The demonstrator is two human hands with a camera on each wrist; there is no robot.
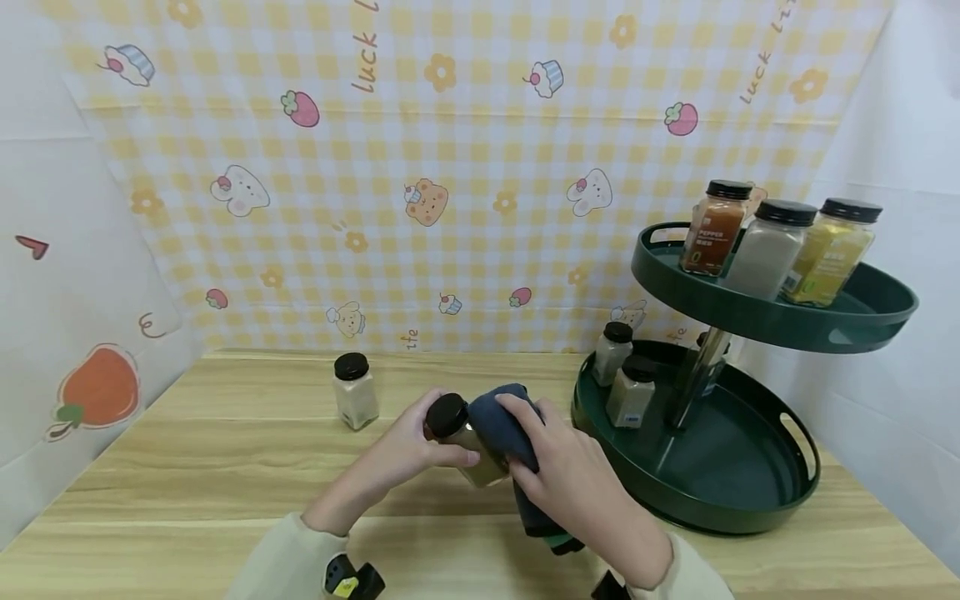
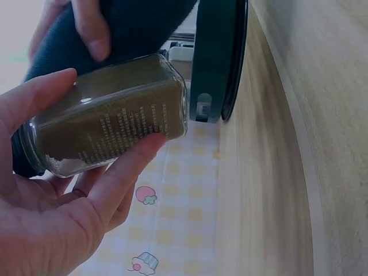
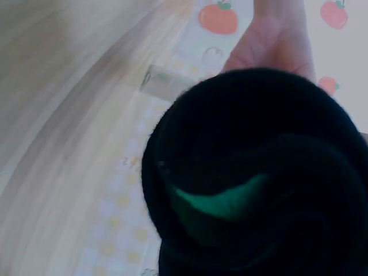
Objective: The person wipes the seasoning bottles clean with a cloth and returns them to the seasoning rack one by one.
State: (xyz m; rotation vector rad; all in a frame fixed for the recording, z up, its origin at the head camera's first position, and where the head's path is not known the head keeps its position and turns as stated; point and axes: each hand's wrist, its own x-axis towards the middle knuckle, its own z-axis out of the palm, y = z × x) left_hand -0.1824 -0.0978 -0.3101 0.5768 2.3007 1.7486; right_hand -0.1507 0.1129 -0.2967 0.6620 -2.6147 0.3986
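Observation:
In my left hand I grip a glass spice jar with a black lid. Brown powder fills most of it, and pale print runs along one side. My right hand holds a bunched dark blue cloth against the jar's side, near its lid. The cloth's lower end hangs down and shows a green patch. Seen from the right wrist, the folded cloth covers most of the view and hides the jar.
A pale-filled jar stands at the back left of the wooden table. At the right, a dark green two-tier tray carries several jars, including a red-brown pepper jar on top. A patterned cloth backdrop hangs behind.

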